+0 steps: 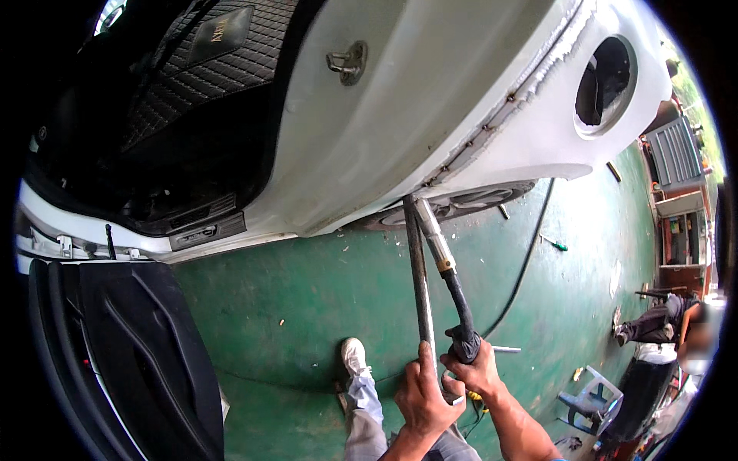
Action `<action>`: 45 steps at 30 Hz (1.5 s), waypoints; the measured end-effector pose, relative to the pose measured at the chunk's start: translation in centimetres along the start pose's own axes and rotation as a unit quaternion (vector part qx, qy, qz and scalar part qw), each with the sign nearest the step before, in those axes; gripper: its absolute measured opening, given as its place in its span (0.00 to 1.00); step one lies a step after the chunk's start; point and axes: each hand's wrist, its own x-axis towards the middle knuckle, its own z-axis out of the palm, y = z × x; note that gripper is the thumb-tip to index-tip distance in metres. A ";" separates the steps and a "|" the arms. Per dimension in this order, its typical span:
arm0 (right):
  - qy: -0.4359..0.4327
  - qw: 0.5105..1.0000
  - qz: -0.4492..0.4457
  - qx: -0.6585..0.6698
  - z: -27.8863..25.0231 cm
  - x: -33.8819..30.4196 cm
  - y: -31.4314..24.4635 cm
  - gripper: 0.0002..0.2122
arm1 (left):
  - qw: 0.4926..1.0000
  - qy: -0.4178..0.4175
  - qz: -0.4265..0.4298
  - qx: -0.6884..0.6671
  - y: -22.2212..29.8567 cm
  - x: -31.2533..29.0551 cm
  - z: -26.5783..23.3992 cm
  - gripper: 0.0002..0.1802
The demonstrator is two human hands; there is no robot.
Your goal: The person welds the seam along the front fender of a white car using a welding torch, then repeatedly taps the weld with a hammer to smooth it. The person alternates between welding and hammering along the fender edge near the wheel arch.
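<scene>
Plausibly, the chief hazard is a slip: should either wrist waver, the torch — its nozzle close beside the bar — might stray and mark the white panel above the wheel or the wheel's tyre. The torch shows a silvery neck, a brass-coloured collar and a black, wrapped handle; the bar is long and slender, dark toward the wheel and brighter away from it. Both reach to the wheel's near edge, contact with the panel being unclear. The hands are closed — left hand around the bar, right hand around the torch's handle.
</scene>
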 end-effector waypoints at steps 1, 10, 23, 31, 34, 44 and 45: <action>-0.004 1.000 -0.002 0.000 0.0 0.1 -0.2 0.23 | 1.000 -0.001 0.001 0.003 0.0 0.0 -0.1 0.42; 0.003 1.000 -0.006 0.016 1.2 0.2 -0.2 0.22 | 0.999 -0.028 0.004 0.018 -0.3 0.1 -0.7 0.43; 0.030 0.999 0.005 0.017 3.9 -0.2 2.0 0.22 | 1.000 -0.013 0.016 0.003 -0.5 0.2 -0.9 0.43; 0.049 0.998 0.023 0.040 4.9 -0.6 0.6 0.19 | 0.999 -0.011 0.031 0.007 -0.6 0.5 -1.2 0.42; 0.055 0.998 0.019 0.031 5.2 -0.8 0.4 0.19 | 0.999 -0.036 0.020 0.008 -0.9 0.1 -1.2 0.58; 0.041 0.997 -0.059 0.043 6.3 -2.1 1.7 0.18 | 0.999 -0.048 0.006 0.005 -0.9 -0.1 -1.7 0.55; 0.045 0.996 -0.048 0.062 6.3 -2.1 1.7 0.20 | 0.999 -0.046 0.008 0.005 -1.0 0.0 -1.8 0.54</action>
